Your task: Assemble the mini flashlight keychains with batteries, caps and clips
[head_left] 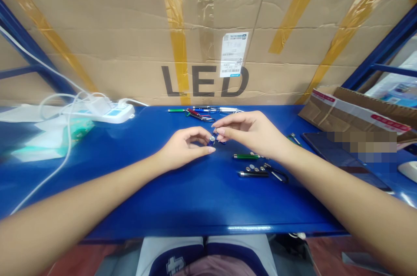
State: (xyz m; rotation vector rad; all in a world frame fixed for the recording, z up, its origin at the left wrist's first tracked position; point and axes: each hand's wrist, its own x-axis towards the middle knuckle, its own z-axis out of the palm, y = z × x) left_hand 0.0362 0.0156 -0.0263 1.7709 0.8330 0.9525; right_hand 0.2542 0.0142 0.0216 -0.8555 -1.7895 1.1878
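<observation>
Near the middle of the blue table, my left hand [188,147] is closed around a small blue cylinder [211,140] with a silvery round end, held between thumb and fingers. Just right of it, my right hand [243,130] is pinched with its fingertips close to the cylinder; what they hold, if anything, is too small to make out. Below my right hand lie a green metal tube [246,157] and a black tube [253,174]. Several small silvery button-like discs [252,167] rest between these tubes, beside a carabiner clip [276,172].
Several coloured tubes with clips [198,114] lie at the table's back edge. A white power strip [114,112] with cables and a tissue pack [48,139] are at the left. A dark tablet [339,158] and an open cardboard box [352,113] stand right. Large cardboard rises behind.
</observation>
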